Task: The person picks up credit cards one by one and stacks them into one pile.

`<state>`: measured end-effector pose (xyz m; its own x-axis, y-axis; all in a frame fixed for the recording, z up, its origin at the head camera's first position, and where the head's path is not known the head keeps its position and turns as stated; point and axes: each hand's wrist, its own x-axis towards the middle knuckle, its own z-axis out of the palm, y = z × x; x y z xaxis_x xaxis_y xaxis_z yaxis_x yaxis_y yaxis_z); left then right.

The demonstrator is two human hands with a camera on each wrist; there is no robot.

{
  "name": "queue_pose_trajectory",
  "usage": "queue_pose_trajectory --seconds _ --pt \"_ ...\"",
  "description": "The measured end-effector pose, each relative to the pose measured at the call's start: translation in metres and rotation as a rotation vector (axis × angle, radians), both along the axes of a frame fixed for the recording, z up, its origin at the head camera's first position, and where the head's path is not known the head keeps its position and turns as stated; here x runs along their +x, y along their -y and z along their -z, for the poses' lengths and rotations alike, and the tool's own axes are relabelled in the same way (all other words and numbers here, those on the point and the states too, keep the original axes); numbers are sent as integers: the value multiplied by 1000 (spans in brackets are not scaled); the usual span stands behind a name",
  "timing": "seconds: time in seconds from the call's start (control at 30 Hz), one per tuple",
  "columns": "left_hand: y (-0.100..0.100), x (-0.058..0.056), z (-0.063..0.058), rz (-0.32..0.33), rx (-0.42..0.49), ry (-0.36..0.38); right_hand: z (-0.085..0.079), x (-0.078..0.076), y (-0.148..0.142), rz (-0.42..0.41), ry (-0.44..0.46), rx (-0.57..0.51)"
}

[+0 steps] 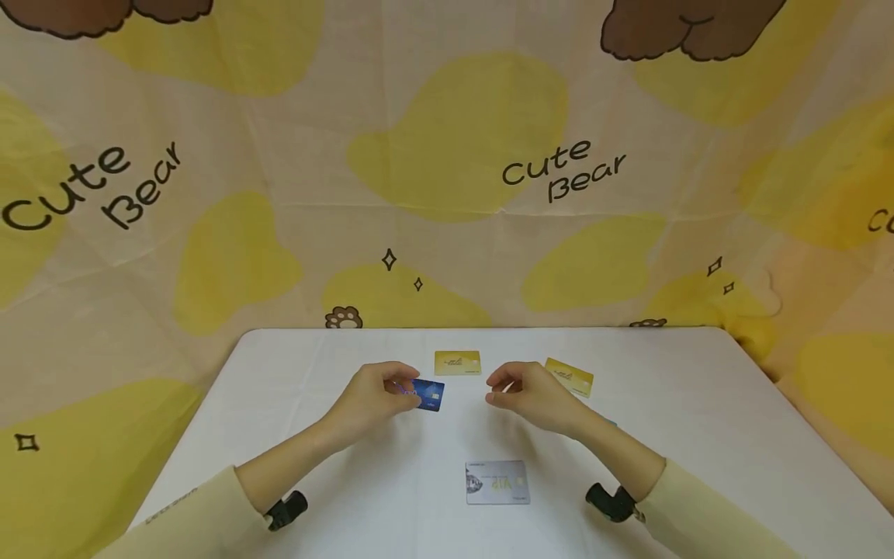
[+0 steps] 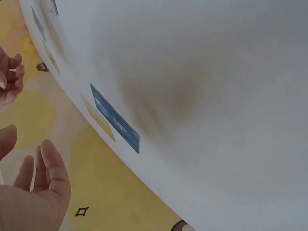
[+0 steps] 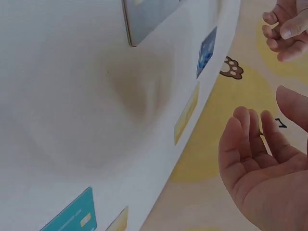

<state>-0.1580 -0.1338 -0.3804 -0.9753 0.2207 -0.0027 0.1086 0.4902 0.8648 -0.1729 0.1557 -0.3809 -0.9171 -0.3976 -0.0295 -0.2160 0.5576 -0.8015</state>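
Observation:
A blue bank card (image 1: 431, 395) lies on the white table, partly covered by my left hand (image 1: 370, 400) in the head view. The left wrist view shows that hand (image 2: 36, 192) above the blue card (image 2: 114, 118), thumb and fingers apart with nothing between them. My right hand (image 1: 534, 396) hovers to the right, its fingers loosely bent and holding nothing. One yellow card (image 1: 457, 362) lies between and beyond the hands; another yellow card (image 1: 571, 377) is just behind the right hand. Closer to me lies a silver VIP card (image 1: 498, 482).
A teal card (image 3: 74, 215) shows in the right wrist view; my right forearm hides most of it from the head. The white table (image 1: 293, 365) ends at a cloth backdrop (image 1: 447, 155) with yellow patches and bear print. Dark wrist cameras (image 1: 288, 511) sit under both forearms.

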Motion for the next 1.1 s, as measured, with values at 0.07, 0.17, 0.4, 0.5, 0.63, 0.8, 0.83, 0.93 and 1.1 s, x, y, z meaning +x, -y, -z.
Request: queue_pose_trajectory --seconds 0.07,0.17,0.4,0.5,0.63,0.8,0.83,0.93,1.1 --pt "4 -6 3 -14 -26 -14 2 -6 6 5 9 -9" --pt "10 -15 7 -27 -70 -33 4 -14 15 15 20 -19" --pt "21 -33 16 -17 -181 -66 14 -33 34 27 40 -47" --pt "25 -39 19 -7 -189 -41 16 -39 42 24 70 -66" --pt "28 -47 24 -9 -148 31 18 -46 54 16 94 -80" --pt "30 -55 30 2 -96 120 25 -51 65 23 150 -95" --pt "30 -57 31 3 -95 131 26 -52 67 24 163 -96" --pt "31 -60 32 -5 -94 155 31 -55 72 25 189 -98" --pt "33 -65 33 -20 -103 192 39 -61 78 37 211 -68"
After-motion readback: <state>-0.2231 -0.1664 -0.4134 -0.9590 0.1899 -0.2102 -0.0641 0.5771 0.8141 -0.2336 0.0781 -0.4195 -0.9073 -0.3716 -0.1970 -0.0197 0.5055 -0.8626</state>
